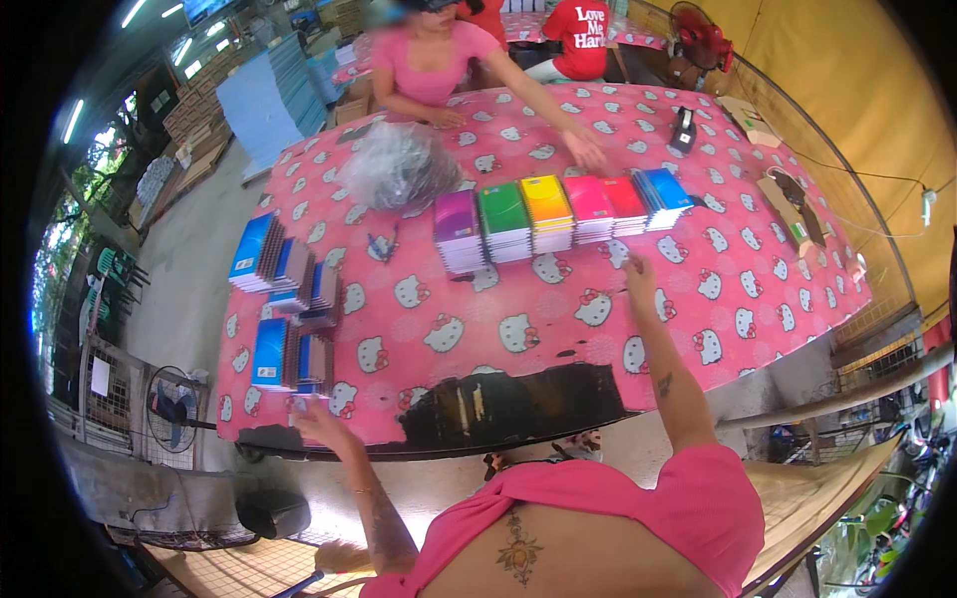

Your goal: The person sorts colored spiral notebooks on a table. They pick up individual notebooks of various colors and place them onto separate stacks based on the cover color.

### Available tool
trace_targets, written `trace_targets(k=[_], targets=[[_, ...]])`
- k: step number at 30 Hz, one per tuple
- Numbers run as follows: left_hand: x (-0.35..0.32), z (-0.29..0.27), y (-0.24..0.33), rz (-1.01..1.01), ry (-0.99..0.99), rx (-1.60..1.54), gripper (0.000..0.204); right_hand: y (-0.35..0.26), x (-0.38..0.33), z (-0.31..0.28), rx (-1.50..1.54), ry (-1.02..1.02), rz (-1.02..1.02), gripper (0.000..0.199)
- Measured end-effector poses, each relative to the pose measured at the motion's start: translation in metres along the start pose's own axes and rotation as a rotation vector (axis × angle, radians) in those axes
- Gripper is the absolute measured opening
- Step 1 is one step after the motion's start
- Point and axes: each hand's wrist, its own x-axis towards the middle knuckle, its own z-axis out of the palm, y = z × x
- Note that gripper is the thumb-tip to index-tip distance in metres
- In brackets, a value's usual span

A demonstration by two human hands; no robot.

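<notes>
My left hand (pixel 321 426) is at the table's near left edge, fingers apart, just below a stack of blue notebooks (pixel 269 354). Behind that stack stand more blue spiral notebook stacks (pixel 255 249), some turned so their edges show. My right hand (pixel 640 279) hovers over the table in front of the row of notebooks, fingers loosely bent and nothing visible in them. That row runs from purple (pixel 458 221) through green (pixel 501 211), yellow (pixel 546 204), pink (pixel 588 201) and red (pixel 625 202) to blue (pixel 663 194) at the right end.
Across the pink patterned table (pixel 518 299), a co-worker's hand (pixel 585 149) reaches above the row. A clear plastic bag (pixel 399 167) lies behind the purple stack. A black tool like a tape dispenser (pixel 683 132) sits far right, near opened cardboard (pixel 793 209). The cover is torn black (pixel 513 409) in front.
</notes>
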Motion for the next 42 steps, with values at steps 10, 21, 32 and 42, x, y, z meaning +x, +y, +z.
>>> trace_targets(k=[10, 21, 32, 42], targets=[[-0.275, 0.107, 0.079, 0.160, -0.630, 0.100, 0.049, -0.020, 0.152, -0.108, -0.869, 0.167, -0.651, 0.061], [-0.399, 0.169, 0.189, -0.529, -1.152, -0.392, 0.045, -0.018, 0.062, -0.136, -0.395, -0.434, -0.820, 0.025], [-0.416, 0.197, 0.168, -0.756, -1.340, -0.410, 0.040, -0.010, 0.218, -0.167, -1.081, -0.070, -1.054, 0.045], [-0.413, 0.177, 0.152, -0.332, -1.216, -0.340, 0.055, 0.011, -0.023, -0.165, -0.646, -0.814, -1.003, 0.027]])
